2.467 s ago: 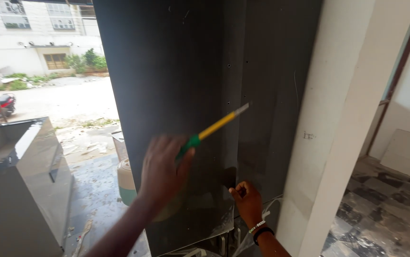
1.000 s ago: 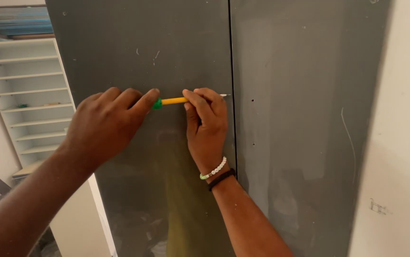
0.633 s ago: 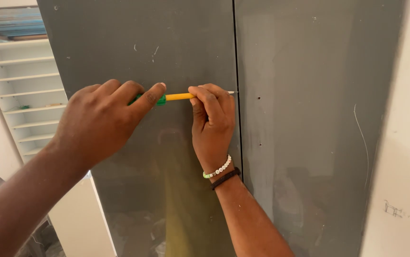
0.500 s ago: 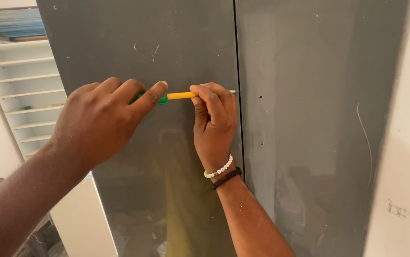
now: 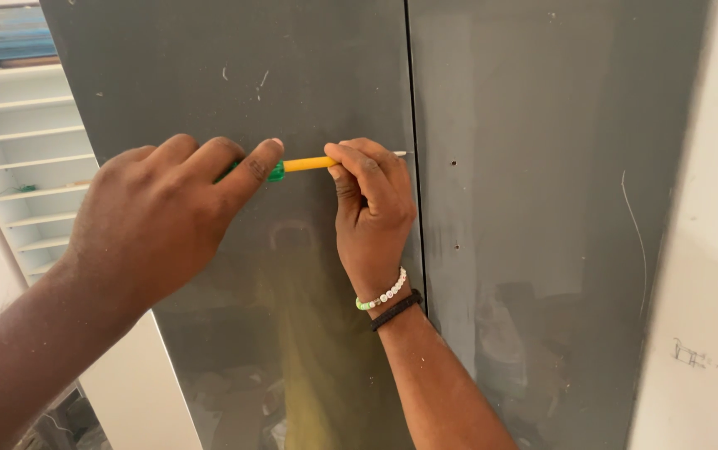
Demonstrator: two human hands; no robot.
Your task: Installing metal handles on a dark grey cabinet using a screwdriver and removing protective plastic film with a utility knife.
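Note:
A screwdriver with a green and yellow handle lies level against a tall dark grey glossy panel. My left hand is wrapped around the green end of the handle. My right hand pinches the yellow part and the shaft, with its fingers against the panel. The metal tip pokes out past my right fingers, close to the vertical seam between that panel and a second grey panel. Beaded and black bracelets sit on my right wrist.
Two small holes mark the right panel just past the seam. White shelves stand at the left behind the panels. A white wall with a small pencil mark runs down the right edge.
The view has swung from a lower spot with an open yard behind to this higher spot. Both hands now hold the screwdriver level near the seam; in the last second they barely moved.

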